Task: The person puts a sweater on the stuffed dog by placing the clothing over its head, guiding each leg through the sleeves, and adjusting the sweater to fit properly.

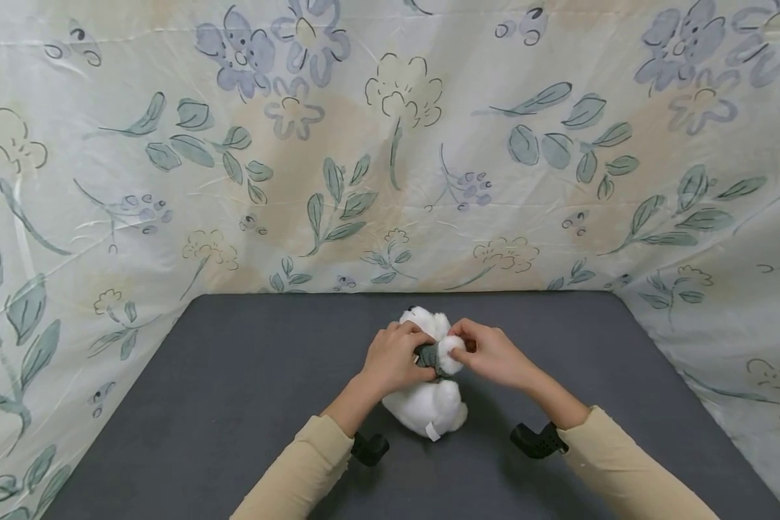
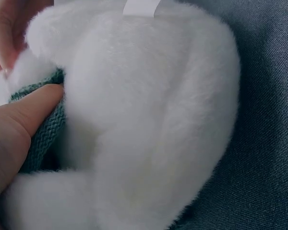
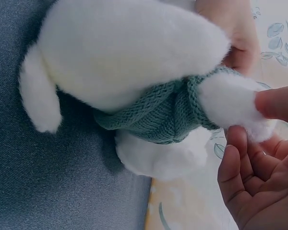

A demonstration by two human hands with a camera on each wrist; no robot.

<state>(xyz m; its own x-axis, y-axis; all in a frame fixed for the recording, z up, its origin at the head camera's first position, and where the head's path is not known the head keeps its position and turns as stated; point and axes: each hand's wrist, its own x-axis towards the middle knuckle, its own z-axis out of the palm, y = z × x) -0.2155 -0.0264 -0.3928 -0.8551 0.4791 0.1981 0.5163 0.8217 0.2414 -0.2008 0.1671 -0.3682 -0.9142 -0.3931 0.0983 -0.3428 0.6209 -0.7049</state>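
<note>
A white plush toy (image 1: 422,410) lies on the dark grey table, its head pointing away from me and a small white tag (image 1: 432,432) at its near end. Round its upper body is a green knitted sweater (image 3: 158,112), bunched up. My left hand (image 1: 395,361) grips the sweater from the left; in the left wrist view its thumb (image 2: 36,108) presses into the knit. From the right, my right hand (image 1: 494,355) pinches the toy's fluffy foreleg (image 3: 230,98), which sticks out through the sweater's opening. The left fingertips are partly hidden behind the toy.
The grey table (image 1: 266,375) spreads out on both sides of the toy. A pale floral curtain (image 1: 390,217) hangs along the back and sides. Black wrist cameras, left (image 1: 369,449) and right (image 1: 538,440), sit beneath the wrists.
</note>
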